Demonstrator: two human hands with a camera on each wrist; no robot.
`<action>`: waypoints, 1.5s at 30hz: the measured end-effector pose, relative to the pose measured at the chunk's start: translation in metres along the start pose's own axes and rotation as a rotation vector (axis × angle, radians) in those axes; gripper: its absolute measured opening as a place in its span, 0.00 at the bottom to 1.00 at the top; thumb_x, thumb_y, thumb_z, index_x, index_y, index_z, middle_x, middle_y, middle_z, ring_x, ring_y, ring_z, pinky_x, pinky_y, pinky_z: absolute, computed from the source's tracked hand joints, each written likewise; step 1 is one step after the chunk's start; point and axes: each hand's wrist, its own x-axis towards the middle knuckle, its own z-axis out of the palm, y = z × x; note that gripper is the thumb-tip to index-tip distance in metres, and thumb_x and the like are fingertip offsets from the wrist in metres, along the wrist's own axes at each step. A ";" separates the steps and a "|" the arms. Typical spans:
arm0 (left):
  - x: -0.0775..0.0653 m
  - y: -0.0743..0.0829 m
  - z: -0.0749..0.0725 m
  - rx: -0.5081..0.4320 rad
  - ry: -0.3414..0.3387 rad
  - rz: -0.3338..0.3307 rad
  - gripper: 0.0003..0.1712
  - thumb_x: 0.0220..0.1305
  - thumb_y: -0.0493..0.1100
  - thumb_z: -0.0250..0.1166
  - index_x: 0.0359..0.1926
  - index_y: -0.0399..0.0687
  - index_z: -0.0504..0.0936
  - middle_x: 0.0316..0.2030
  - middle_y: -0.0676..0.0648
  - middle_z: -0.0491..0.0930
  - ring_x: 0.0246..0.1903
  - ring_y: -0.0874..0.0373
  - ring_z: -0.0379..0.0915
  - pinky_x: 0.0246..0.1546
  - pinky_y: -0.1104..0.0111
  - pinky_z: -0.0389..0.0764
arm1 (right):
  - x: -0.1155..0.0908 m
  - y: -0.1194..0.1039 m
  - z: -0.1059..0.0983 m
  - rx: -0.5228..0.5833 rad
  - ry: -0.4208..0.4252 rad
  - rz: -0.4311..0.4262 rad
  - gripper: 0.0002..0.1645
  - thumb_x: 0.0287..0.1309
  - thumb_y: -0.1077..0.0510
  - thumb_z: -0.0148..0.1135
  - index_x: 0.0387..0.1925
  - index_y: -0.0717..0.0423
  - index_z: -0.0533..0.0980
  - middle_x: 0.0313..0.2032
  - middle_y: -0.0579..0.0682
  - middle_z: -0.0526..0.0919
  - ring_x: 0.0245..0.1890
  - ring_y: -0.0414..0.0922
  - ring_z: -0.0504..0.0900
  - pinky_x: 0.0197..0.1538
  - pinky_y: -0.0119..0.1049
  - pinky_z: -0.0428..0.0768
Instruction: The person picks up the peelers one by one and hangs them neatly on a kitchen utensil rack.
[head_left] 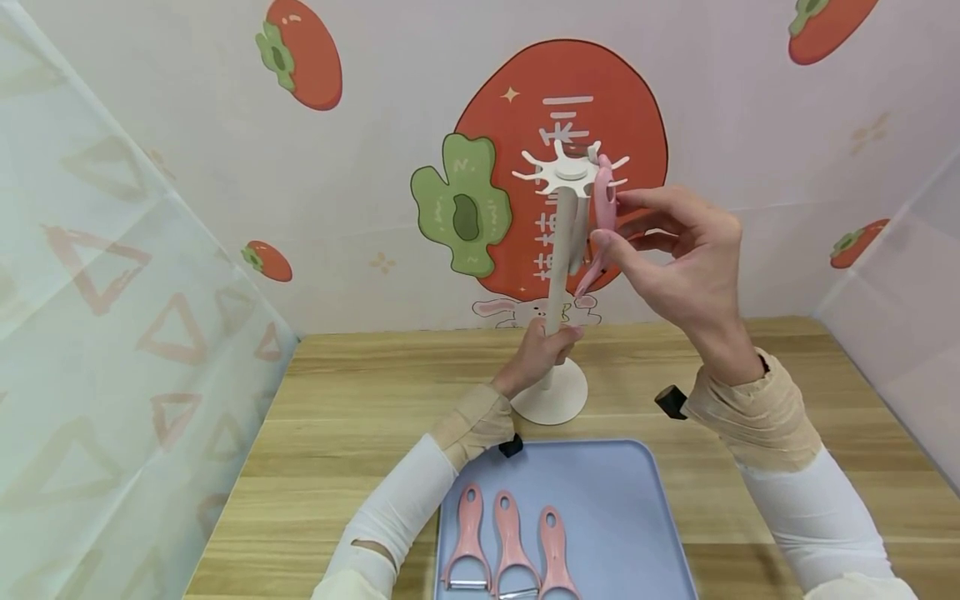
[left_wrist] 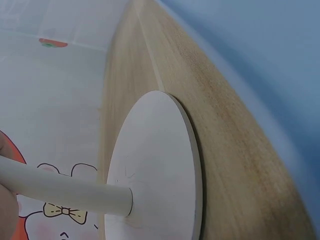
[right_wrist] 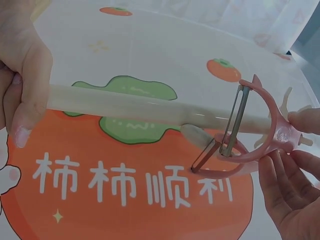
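Note:
My left hand [head_left: 536,357] grips the lower pole of a white utensil stand [head_left: 558,271], whose round base [left_wrist: 162,160] sits on the wooden table. At the stand's star-shaped hook top [head_left: 551,171], my right hand [head_left: 693,258] pinches a pink peeler [head_left: 604,196] by its handle, blade end downward. The right wrist view shows that peeler's metal blade [right_wrist: 235,120] beside the pole. Behind it is a second pink peeler [right_wrist: 220,173], partly covered. A pale, rounded utensil end [right_wrist: 196,135] also shows by the pole, its upper part hidden.
A blue tray [head_left: 615,508] lies in front of the stand. Three pink peelers lie on its left half: a left one [head_left: 469,517], a middle one [head_left: 507,525] and a right one [head_left: 552,546]. A patterned cloth wall [head_left: 360,192] stands behind the table [head_left: 337,417].

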 end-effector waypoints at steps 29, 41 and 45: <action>-0.001 -0.003 0.001 0.009 0.021 -0.030 0.18 0.74 0.41 0.55 0.26 0.36 0.68 0.12 0.53 0.58 0.12 0.59 0.51 0.17 0.68 0.51 | -0.015 0.013 -0.003 0.073 0.122 0.020 0.19 0.49 0.73 0.73 0.45 0.78 0.82 0.36 0.59 0.87 0.35 0.47 0.85 0.42 0.31 0.84; -0.001 -0.001 0.002 0.039 0.027 -0.006 0.25 0.74 0.38 0.55 0.17 0.38 0.62 0.10 0.54 0.57 0.11 0.58 0.50 0.15 0.68 0.51 | -0.052 0.047 -0.006 0.264 0.264 0.099 0.13 0.56 0.73 0.60 0.40 0.85 0.78 0.32 0.57 0.86 0.30 0.45 0.84 0.39 0.29 0.84; 0.000 -0.003 0.001 0.042 0.025 0.000 0.26 0.73 0.41 0.56 0.16 0.38 0.62 0.10 0.54 0.57 0.12 0.58 0.50 0.16 0.67 0.51 | -0.060 0.053 -0.004 0.253 0.247 0.131 0.13 0.56 0.73 0.60 0.40 0.85 0.78 0.33 0.54 0.86 0.31 0.44 0.84 0.39 0.29 0.84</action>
